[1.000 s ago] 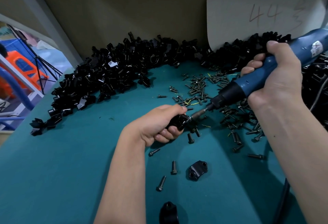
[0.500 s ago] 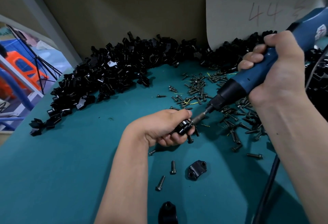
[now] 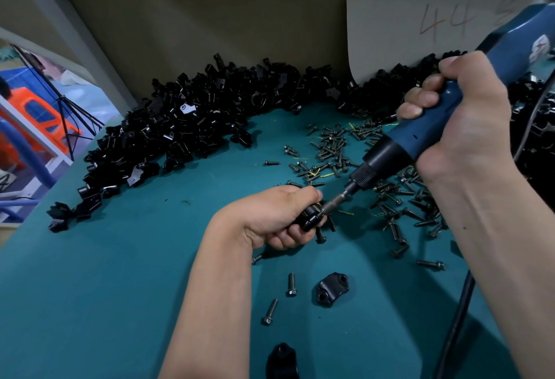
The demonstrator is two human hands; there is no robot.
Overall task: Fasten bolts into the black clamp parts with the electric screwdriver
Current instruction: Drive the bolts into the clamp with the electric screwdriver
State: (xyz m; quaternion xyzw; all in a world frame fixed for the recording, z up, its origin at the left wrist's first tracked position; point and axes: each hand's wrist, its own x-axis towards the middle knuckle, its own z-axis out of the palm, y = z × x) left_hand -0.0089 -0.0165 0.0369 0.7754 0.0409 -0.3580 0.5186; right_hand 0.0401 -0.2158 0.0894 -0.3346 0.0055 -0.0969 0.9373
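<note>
Hands: left (image 3: 271,218) grips 1 clamp part (image 3: 310,218), right (image 3: 459,114) grips 1 screwdriver (image 3: 420,135); 2 clamps (image 3: 331,288) lie loose.

A broad stretch of teal worktop (image 3: 90,288) at the near left is left open for passage. The far edge is blocked by a long heap of black clamp parts (image 3: 186,126) curving from the left side to the back wall. Right of centre, the surface is littered with loose bolts (image 3: 330,150). Nearer, the way is narrowed by two single bolts (image 3: 291,284), a lone clamp part (image 3: 332,288) and another clamp part (image 3: 282,360) at the near edge. A black cable (image 3: 456,324) is strung down the near right.
</note>
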